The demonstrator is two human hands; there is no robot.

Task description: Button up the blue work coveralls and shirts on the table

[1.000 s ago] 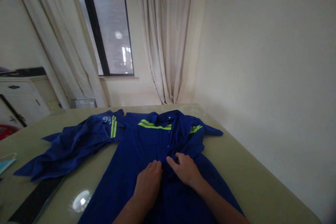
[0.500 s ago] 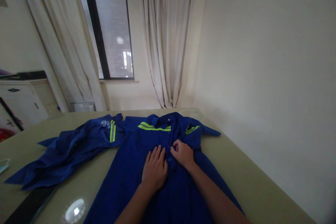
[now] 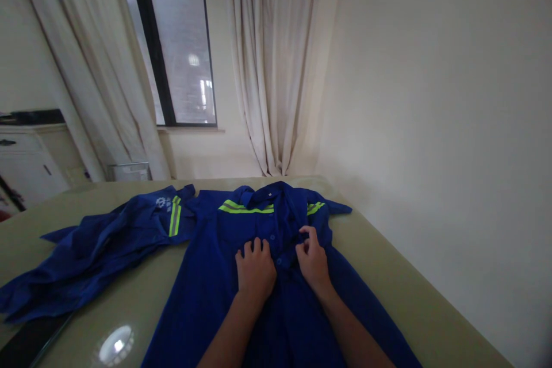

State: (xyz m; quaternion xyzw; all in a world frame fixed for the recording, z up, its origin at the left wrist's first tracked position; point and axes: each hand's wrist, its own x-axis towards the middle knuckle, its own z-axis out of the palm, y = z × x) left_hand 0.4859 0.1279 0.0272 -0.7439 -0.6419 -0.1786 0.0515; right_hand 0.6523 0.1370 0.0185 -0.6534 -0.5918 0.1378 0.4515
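Note:
A dark blue work shirt (image 3: 211,293) with neon yellow stripes lies spread on the olive table (image 3: 388,276), collar away from me. My left hand (image 3: 255,268) presses on the shirt's left front panel, its fingers bent at the tips beside the button row. My right hand (image 3: 312,257) has its fingers curled and pinches the fabric of the right front panel by the placket.
A second blue garment (image 3: 90,247) with a yellow stripe lies crumpled to the left on the table. A dark flat object (image 3: 26,339) sits at the near left edge. Curtains (image 3: 276,57), a window and a white cabinet (image 3: 26,155) stand behind; a wall runs along the right.
Both hands have moved up the shirt front toward the collar. The left hand went from flat to bent fingertips; the right hand shifted right and pinches the fabric.

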